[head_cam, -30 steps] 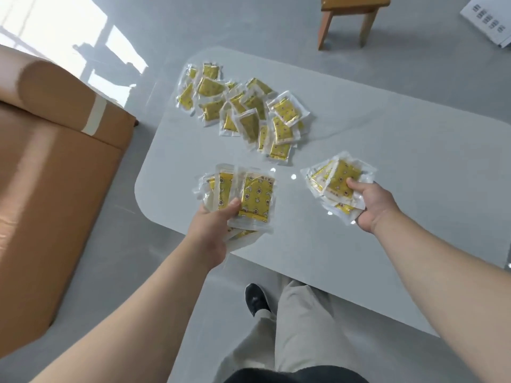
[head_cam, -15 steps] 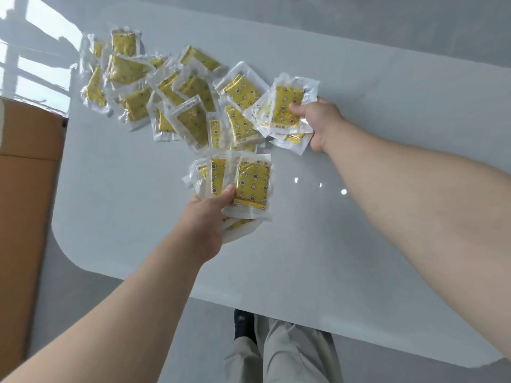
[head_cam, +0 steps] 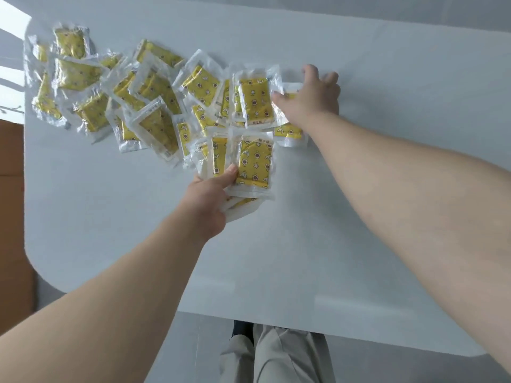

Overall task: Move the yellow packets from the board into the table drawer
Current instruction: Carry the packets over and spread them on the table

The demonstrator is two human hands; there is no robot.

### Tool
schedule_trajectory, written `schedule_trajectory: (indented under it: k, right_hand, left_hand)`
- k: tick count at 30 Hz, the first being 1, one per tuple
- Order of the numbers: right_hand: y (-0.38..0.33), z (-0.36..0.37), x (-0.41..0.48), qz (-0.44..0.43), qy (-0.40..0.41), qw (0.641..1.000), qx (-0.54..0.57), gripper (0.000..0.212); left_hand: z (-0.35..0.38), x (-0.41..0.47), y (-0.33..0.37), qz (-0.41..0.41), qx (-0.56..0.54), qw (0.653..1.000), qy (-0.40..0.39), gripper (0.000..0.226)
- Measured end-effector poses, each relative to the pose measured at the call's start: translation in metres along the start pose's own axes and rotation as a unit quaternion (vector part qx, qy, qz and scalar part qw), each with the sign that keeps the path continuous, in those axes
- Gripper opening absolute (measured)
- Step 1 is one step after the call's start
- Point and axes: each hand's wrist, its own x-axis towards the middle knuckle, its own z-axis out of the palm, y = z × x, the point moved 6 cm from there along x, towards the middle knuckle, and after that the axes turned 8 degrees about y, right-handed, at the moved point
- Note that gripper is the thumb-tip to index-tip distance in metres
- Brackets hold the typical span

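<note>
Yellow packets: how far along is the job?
Done: nothing visible; no drawer in view. In hand: left hand grips a fan of packets; right hand lies spread at the edge of the scattered pile. Left: that whole pile on the board.

Gripping a fan of yellow packets [head_cam: 254, 161] in the left hand [head_cam: 206, 200], thumb pressing on the top one, over the pale worktop [head_cam: 359, 217]. Resting the right hand [head_cam: 312, 98], fingers spreading straight, on the right end of a loose heap [head_cam: 154, 87] of more packets, overlapping and lying across the far left of the worktop. Standing at the near edge in light trousers [head_cam: 287, 355] and a dark shoe [head_cam: 240, 328]. Showing a brown box [head_cam: 11, 217] at the left edge.
</note>
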Motion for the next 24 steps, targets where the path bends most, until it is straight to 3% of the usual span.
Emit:
schedule_trajectory:
  k: [5,9,15,20,24]
  right_hand:
    - [0.055,-0.025,-0.03,0.038,0.068,0.995,0.06,0.062]
    - [0.086,-0.018,-0.064,0.056,0.055,0.989,0.125,0.044]
    - [0.102,0.004,-0.09,0.078,0.044,0.985,0.146,0.037]
    - [0.089,0.01,-0.097,0.083,0.007,0.981,0.173,0.025]
    - [0.069,-0.006,-0.115,0.067,-0.012,0.984,0.162,0.02]
  left_hand:
    - [0.033,0.013,0.0,-0.007,-0.007,1.0,-0.012,0.049]
    - [0.05,0.026,0.002,0.007,0.005,0.998,0.059,0.049]
    - [0.065,0.027,0.016,0.089,0.18,0.966,0.165,0.086]
    - [0.055,0.016,0.027,0.143,0.258,0.939,0.174,0.081]
    - [0.021,-0.018,0.03,0.147,0.25,0.937,0.193,0.059]
